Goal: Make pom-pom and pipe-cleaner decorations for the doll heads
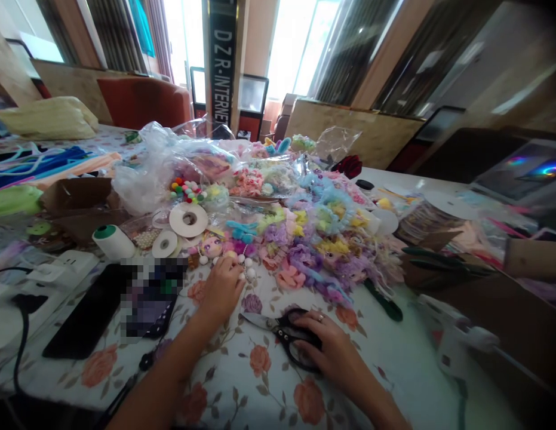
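Left hand [221,288]: near the middle of the tabletop [260,388], fingertips curled over white beads [247,267] beside a doll head [211,246]. I cannot tell whether its grip pinches a bead.
Right hand [331,349]: grip grasping the black handles of the scissors [278,327], which lie flat between the two hands with the blades pointing left.
Around: a trim pile [313,239] just behind the beads; tape rolls [189,219] and a spool [113,240] to the left; a phone [87,316] by the left forearm; a green stem [385,301] just beyond the right hand; a glue gun [457,340] at the right.
Hard to see: a screen [152,298] beside the phone is pixelated; bags [143,176] veil the rear of the pile; the scissor handles are mostly covered.
Surface: the tabletop has a floral cloth, crowded at the back.
Room: bright windows [300,48], a banner [221,65] and an orange chair [143,101] behind.
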Motion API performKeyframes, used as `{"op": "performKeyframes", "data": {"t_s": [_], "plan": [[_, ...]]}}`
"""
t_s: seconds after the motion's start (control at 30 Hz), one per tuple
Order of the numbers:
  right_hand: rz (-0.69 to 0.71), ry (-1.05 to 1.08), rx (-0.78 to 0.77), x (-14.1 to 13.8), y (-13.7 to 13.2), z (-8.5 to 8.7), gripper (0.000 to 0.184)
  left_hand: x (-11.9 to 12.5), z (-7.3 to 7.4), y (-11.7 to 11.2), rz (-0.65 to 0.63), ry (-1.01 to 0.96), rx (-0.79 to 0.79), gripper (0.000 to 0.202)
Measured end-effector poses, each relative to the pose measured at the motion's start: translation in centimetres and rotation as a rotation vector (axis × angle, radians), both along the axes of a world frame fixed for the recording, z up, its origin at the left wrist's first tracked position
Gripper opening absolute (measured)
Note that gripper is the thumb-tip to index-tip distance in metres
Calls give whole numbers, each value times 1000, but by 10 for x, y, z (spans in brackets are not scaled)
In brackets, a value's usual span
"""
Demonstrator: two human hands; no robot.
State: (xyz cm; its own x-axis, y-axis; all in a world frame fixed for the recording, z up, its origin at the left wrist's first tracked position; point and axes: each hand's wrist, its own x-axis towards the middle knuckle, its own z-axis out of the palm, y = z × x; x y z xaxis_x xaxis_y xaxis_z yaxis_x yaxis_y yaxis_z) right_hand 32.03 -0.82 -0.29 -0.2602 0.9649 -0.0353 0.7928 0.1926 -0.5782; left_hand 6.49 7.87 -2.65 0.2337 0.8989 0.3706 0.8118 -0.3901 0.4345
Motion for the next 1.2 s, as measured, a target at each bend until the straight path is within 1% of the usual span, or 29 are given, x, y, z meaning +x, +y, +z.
{"op": "performKeyframes", "data": {"t_s": [0.07, 0.13, 0.27, 0.37, 0.43, 0.5, 0.6, 0.67, 0.73, 0.77, 0.83, 0.97, 1.07, 1.2], "plan": [[16, 3, -23, 2, 2, 8, 22, -5, -2, 1, 22, -56, -6, 11], [30, 9, 22, 3, 7, 15, 17, -7, -5, 3, 34, -75, -8, 12], [-5, -50, 297, -7, 31, 19, 25, -3, -9, 7, 15, -77, 6, 17], [13, -151, 439, -22, 55, 15, 24, 0, -12, 7, -5, -138, 4, 17], [34, -251, 490, -29, 70, 10, 21, 0, -13, 6, -4, -191, 19, 17], [58, -365, 531, -32, 82, 4, 18, -1, -13, 5, 25, -246, 68, 15], [103, -463, 555, -33, 93, -5, 15, -1, -12, 3, 67, -311, 163, 14], [115, -463, 551, -32, 96, -11, 15, 1, -10, 2, 66, -323, 195, 14], [108, -449, 544, -31, 95, -14, 15, 4, -9, 0, 48, -316, 196, 15], [97, -418, 539, -30, 94, -15, 16, 5, -8, -1, 39, -316, 194, 15], [65, -288, 522, -28, 90, -15, 19, 8, -7, -4, 15, -328, 192, 16], [-28, 116, 424, -25, 78, -9, 21, 14, -5, -10, -49, -397, 168, 16], [-69, 323, 320, -27, 68, -1, 20, 19, -2, -15, -123, -492, 76, 15], [-49, 454, 244, -34, 56, 11, 19, 25, 4, -20, -237, -608, -76, 14]]}}
